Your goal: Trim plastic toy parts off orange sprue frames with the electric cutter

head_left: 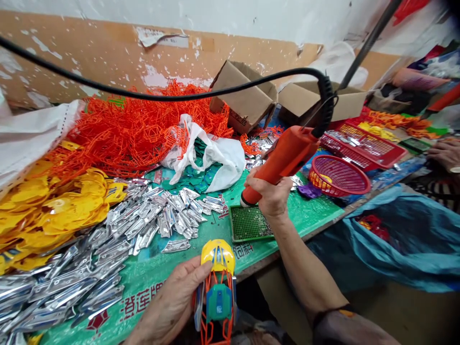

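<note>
My left hand (179,292) grips a toy car body (219,303) with a yellow hood, an orange cage frame and a teal roof piece, near the table's front edge. In my right hand (275,191) is an orange electric screwdriver (283,155), its cable rising from the rear. The screwdriver's tip end points down to the left, over the far left corner of a small green mesh tray (247,225); small bits in the tray are too tiny to make out. The tool and the toy car are apart. Silver plastic parts (176,211) lie left of the tray.
Yellow shells (68,206) and a heap of orange frames (129,129) cover the left and back. A white bag (226,163) holds teal pieces. Cardboard boxes (244,91), a red round basket (339,175) and a blue bag (406,239) are rightward. Another person's hand (445,153) is far right.
</note>
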`<act>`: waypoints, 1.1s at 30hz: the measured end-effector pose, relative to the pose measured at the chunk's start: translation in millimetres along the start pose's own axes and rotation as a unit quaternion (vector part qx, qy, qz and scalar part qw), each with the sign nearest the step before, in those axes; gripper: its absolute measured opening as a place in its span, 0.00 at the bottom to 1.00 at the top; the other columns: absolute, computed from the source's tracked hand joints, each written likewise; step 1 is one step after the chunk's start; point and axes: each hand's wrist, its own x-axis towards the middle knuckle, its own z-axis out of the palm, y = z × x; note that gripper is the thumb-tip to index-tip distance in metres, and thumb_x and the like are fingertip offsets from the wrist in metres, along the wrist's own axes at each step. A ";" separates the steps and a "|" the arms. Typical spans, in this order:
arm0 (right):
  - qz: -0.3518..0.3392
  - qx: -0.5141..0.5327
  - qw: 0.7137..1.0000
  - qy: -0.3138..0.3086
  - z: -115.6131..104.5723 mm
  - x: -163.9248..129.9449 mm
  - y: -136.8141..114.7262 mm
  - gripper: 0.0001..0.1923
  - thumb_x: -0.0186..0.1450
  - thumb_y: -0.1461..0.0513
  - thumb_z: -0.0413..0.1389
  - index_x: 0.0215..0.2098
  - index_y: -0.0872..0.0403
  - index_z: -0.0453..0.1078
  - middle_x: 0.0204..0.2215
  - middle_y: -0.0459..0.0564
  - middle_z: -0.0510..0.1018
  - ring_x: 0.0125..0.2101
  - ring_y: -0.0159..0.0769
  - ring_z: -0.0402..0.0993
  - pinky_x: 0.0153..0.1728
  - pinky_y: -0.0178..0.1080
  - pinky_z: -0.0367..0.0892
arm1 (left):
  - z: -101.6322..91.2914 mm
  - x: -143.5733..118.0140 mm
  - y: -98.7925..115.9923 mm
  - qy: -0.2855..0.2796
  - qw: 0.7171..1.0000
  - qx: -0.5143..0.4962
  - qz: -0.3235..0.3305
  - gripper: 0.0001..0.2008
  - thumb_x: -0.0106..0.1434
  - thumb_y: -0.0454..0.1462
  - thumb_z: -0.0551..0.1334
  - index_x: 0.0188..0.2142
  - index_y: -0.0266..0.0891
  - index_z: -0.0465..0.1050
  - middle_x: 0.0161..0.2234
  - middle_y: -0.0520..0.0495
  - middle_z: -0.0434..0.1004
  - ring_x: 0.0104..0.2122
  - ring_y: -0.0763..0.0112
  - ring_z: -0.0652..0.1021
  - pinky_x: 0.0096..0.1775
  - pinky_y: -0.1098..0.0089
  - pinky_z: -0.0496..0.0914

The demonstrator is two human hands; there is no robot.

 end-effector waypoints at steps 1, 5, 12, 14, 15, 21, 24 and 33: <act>0.000 -0.003 1.000 0.000 -0.1 -0.1 0.3 0.06 0.47 0.63 0.64 0.24 0.54 0.72 0.21 0.43 0.74 0.21 0.32 0.69 0.25 0.40 0.68 | 0.0 0.9 0.0 0.003 1.000 0.004 0.001 0.17 0.59 0.41 0.69 0.44 0.31 0.81 0.33 0.38 0.84 0.29 0.67 0.80 0.33 0.71 0.76; -0.001 -0.002 1.000 0.000 -0.6 -0.5 0.7 0.06 0.48 0.63 0.65 0.24 0.54 0.73 0.21 0.43 0.74 0.21 0.32 0.69 0.25 0.40 0.68 | -0.9 4.0 -1.3 0.024 1.000 0.014 0.003 0.17 0.57 0.43 0.71 0.41 0.31 0.82 0.30 0.39 0.84 0.25 0.69 0.79 0.29 0.72 0.75; -0.002 -0.010 1.000 0.006 0.4 -2.5 -1.6 0.06 0.47 0.64 0.65 0.23 0.54 0.72 0.21 0.43 0.75 0.22 0.32 0.70 0.26 0.40 0.69 | 6.3 3.5 1.2 0.060 0.998 -0.014 0.010 0.18 0.51 0.44 0.74 0.36 0.32 0.82 0.26 0.42 0.83 0.23 0.70 0.79 0.27 0.73 0.75; -0.005 -0.014 1.000 0.005 1.6 -3.0 -2.1 0.06 0.47 0.64 0.65 0.23 0.54 0.72 0.21 0.42 0.75 0.21 0.32 0.70 0.26 0.39 0.69 | 10.2 2.9 3.3 0.073 0.997 -0.019 0.023 0.19 0.49 0.44 0.75 0.35 0.32 0.81 0.27 0.43 0.83 0.24 0.70 0.79 0.28 0.74 0.75; -0.006 -0.015 1.000 0.003 2.1 -3.1 -1.9 0.06 0.47 0.64 0.65 0.23 0.54 0.72 0.21 0.42 0.75 0.21 0.32 0.69 0.25 0.39 0.68 | 11.6 2.9 3.9 0.077 0.996 -0.020 0.028 0.19 0.49 0.44 0.75 0.35 0.32 0.81 0.27 0.43 0.83 0.24 0.71 0.79 0.28 0.74 0.75; 0.000 0.005 1.000 0.021 2.3 -0.7 -4.5 0.07 0.47 0.65 0.66 0.23 0.54 0.73 0.21 0.42 0.75 0.21 0.32 0.70 0.26 0.39 0.67 | 7.6 9.9 0.5 0.095 0.995 -0.008 0.040 0.17 0.48 0.44 0.75 0.31 0.33 0.79 0.25 0.44 0.82 0.22 0.69 0.79 0.24 0.73 0.73; -0.014 0.025 0.999 0.026 3.7 -1.0 -21.7 0.06 0.47 0.66 0.65 0.22 0.53 0.73 0.22 0.42 0.74 0.21 0.33 0.70 0.26 0.40 0.66 | 5.6 15.1 -1.2 0.116 0.991 -0.025 0.055 0.18 0.45 0.43 0.77 0.30 0.32 0.79 0.24 0.44 0.82 0.20 0.71 0.77 0.24 0.74 0.73; 0.085 0.164 0.979 -0.090 24.2 -39.3 -93.4 0.11 0.50 0.66 0.64 0.30 0.48 0.70 0.23 0.41 0.72 0.22 0.33 0.70 0.28 0.41 0.70 | 7.3 19.6 -5.0 0.073 0.993 -0.064 0.068 0.18 0.53 0.41 0.72 0.40 0.30 0.79 0.28 0.43 0.83 0.24 0.70 0.79 0.27 0.73 0.73</act>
